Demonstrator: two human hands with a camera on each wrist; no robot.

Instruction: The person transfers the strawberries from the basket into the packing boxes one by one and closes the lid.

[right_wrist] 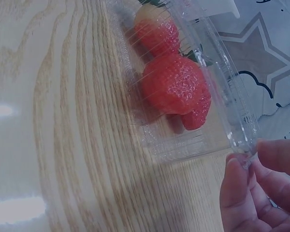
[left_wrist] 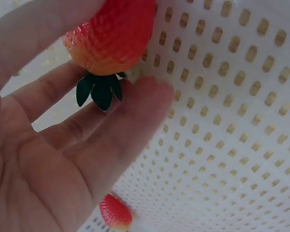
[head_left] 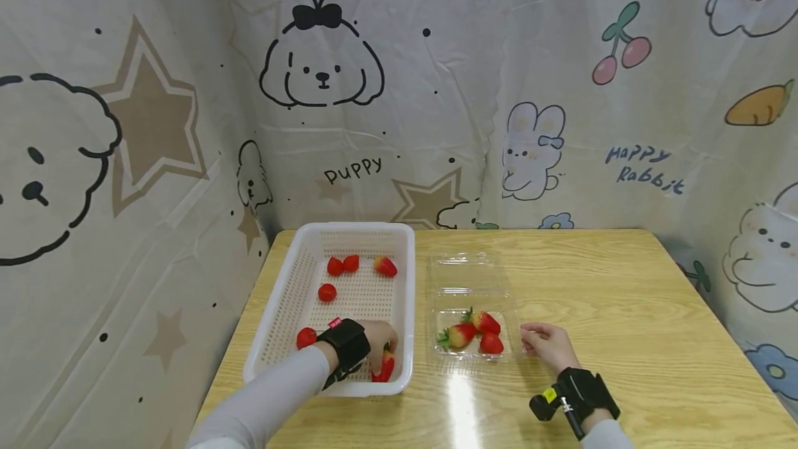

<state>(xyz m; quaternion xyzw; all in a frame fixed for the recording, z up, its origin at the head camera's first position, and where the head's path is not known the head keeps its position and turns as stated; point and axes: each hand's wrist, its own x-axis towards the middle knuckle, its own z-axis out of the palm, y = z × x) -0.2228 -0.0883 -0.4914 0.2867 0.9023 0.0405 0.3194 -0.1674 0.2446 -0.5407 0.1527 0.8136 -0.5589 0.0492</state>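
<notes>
My left hand (head_left: 379, 338) reaches down into the near right corner of a white perforated basket (head_left: 408, 289). Thumb and fingers hold a red strawberry (left_wrist: 118, 36), its green leaves turned towards the palm. On the table to the right, a clear plastic clamshell box (head_left: 464, 273) lies with its lid folded back. Three strawberries sit in its near half, among them a yellowish-red one with leaves (head_left: 460, 335) and a plain red one (head_left: 491, 344). At that half's right side, my right hand (head_left: 550, 344) pinches the box's rim (right_wrist: 241, 145) between thumb and fingertips.
Several more strawberries lie spread in the basket, such as one at the far right (head_left: 385, 267) and one mid-left (head_left: 327, 292). A wooden table (head_left: 598, 283) carries basket and box. Printed cloth (head_left: 436, 89) hangs behind and at both sides.
</notes>
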